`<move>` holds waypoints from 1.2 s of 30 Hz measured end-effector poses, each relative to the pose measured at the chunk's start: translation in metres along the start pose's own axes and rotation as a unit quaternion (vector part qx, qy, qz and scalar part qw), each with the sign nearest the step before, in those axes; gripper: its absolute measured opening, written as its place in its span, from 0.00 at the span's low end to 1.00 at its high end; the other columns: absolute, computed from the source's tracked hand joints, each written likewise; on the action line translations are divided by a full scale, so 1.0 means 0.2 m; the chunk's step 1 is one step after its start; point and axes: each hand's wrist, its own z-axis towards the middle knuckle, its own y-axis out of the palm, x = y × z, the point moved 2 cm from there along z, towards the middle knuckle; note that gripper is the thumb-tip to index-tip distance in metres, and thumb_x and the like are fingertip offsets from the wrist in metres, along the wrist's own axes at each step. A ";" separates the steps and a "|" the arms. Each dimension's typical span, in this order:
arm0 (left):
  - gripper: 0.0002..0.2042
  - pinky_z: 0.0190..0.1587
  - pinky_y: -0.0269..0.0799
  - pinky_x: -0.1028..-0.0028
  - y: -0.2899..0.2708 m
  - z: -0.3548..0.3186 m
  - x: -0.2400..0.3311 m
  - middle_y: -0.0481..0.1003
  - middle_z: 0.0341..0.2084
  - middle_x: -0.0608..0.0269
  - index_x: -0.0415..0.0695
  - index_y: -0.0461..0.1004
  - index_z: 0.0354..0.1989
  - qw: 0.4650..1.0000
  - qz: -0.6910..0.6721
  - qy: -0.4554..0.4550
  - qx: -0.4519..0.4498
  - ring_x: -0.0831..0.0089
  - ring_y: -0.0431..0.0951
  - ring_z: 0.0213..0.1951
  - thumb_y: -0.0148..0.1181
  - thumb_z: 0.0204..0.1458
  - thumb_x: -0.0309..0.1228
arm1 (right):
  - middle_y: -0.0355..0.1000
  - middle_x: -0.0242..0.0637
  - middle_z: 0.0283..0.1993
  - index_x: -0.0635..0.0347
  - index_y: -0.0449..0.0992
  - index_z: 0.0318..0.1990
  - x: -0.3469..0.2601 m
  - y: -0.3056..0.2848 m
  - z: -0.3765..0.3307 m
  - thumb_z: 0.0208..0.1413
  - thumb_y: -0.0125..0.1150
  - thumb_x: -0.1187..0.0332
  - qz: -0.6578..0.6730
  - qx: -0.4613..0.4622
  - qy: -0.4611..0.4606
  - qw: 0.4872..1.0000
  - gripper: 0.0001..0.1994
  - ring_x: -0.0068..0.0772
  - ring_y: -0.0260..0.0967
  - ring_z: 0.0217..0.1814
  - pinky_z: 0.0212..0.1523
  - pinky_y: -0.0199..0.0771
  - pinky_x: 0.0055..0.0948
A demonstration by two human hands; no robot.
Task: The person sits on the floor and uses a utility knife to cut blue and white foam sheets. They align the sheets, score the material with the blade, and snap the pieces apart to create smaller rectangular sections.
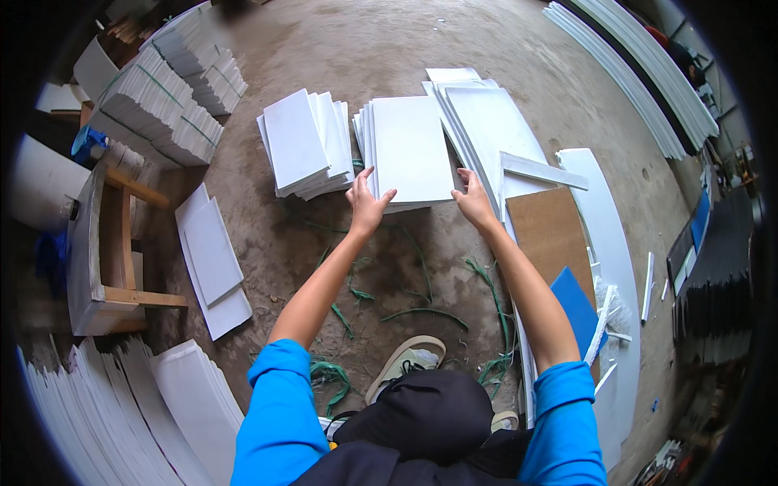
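A stack of white rectangular boards (pixel 413 150) stands on the floor in front of me, its top board lying fairly square over the others. My left hand (pixel 370 204) is at its near left corner, fingers apart and thumb pointing inward. At the near right corner is my right hand (pixel 475 199), also with spread fingers. Both hands look open, close to the stack's edges; whether they touch it I cannot tell. Left of this stack is a second, more fanned-out stack of white boards (pixel 296 142). Longer white panels (pixel 494 121) lie to the right.
A brown board (pixel 551 235), a blue sheet (pixel 577 308) and a white strip (pixel 543 168) lie at right. Green straps (pixel 425 312) litter the floor by my shoes. Left are two loose white boards (pixel 212 251), a wooden-legged stand (pixel 126 235) and tied board stacks (pixel 150 97).
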 end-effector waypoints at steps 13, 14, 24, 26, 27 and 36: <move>0.30 0.55 0.54 0.62 0.34 -0.53 1.01 0.60 0.47 0.52 0.44 0.58 0.54 0.881 0.016 0.351 -0.316 0.57 0.57 0.51 0.62 0.42 0.36 | 0.69 0.46 0.43 0.63 0.65 0.46 0.07 -1.32 -1.23 0.52 0.50 0.71 -0.112 -0.068 0.055 0.990 0.14 0.39 0.69 0.45 0.46 0.67 0.33; 0.30 0.55 0.54 0.62 0.42 -0.61 1.09 0.59 0.47 0.51 0.45 0.58 0.55 0.862 0.022 0.374 -0.341 0.56 0.57 0.51 0.62 0.42 0.36 | 0.70 0.45 0.42 0.63 0.66 0.46 0.12 -1.44 -1.39 0.52 0.50 0.71 -0.108 -0.036 0.097 0.989 0.13 0.39 0.69 0.44 0.46 0.67 0.33; 0.28 0.52 0.58 0.54 1.12 -1.39 1.35 0.58 0.48 0.50 0.49 0.59 0.53 0.649 0.265 0.512 -0.495 0.50 0.56 0.52 0.60 0.43 0.41 | 0.71 0.47 0.37 0.65 0.69 0.40 0.88 -1.44 -2.64 0.49 0.52 0.74 -0.057 0.219 0.281 0.933 0.10 0.42 0.70 0.39 0.41 0.69 0.35; 0.27 0.50 0.60 0.53 1.19 -1.51 1.34 0.57 0.49 0.51 0.49 0.61 0.51 0.595 0.315 0.539 -0.506 0.51 0.56 0.51 0.60 0.42 0.41 | 0.68 0.49 0.39 0.65 0.68 0.40 0.97 -1.26 -2.69 0.47 0.52 0.75 -0.125 0.211 0.238 0.940 0.11 0.44 0.67 0.44 0.43 0.68 0.36; 0.27 0.49 0.60 0.53 1.22 -1.56 1.33 0.57 0.49 0.51 0.49 0.61 0.51 0.579 0.327 0.546 -0.510 0.51 0.56 0.52 0.60 0.42 0.41 | 0.67 0.49 0.41 0.65 0.67 0.41 1.00 -1.18 -2.71 0.46 0.51 0.76 -0.169 0.195 0.249 0.934 0.12 0.45 0.65 0.45 0.44 0.68 0.37; 0.29 0.52 0.59 0.58 1.47 -1.68 1.25 0.56 0.49 0.52 0.43 0.61 0.50 0.532 0.288 0.644 -0.469 0.55 0.56 0.52 0.63 0.38 0.39 | 0.58 0.47 0.44 0.62 0.60 0.53 1.22 -0.92 -2.72 0.47 0.49 0.73 -0.349 0.205 0.331 0.852 0.22 0.44 0.59 0.47 0.44 0.66 0.39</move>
